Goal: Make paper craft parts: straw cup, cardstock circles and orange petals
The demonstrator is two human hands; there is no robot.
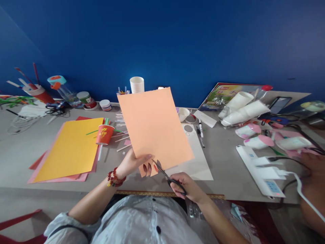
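A large sheet of orange paper [154, 125] is held up over the table, tilted, by my left hand [132, 161]. The thumb lies on the front near the lower edge; the other fingers are mostly hidden behind it. Below the thumb, the paper's bottom corner is cut into pointed pieces with dark red petal shapes [155, 168]. My right hand [183, 185] is closed round the black handles of a pair of scissors [166, 176]. Their blades point up and left, meeting the paper's lower edge close to my left thumb.
Left lie yellow paper [73, 145] over pink sheets and a red paper cup [104, 134]. White paper [199, 159] lies beneath the held sheet. Right are a power strip [261, 173], bagged white cups [245, 110] and another person's arm [313, 186]. A blue wall [162, 40] stands behind.
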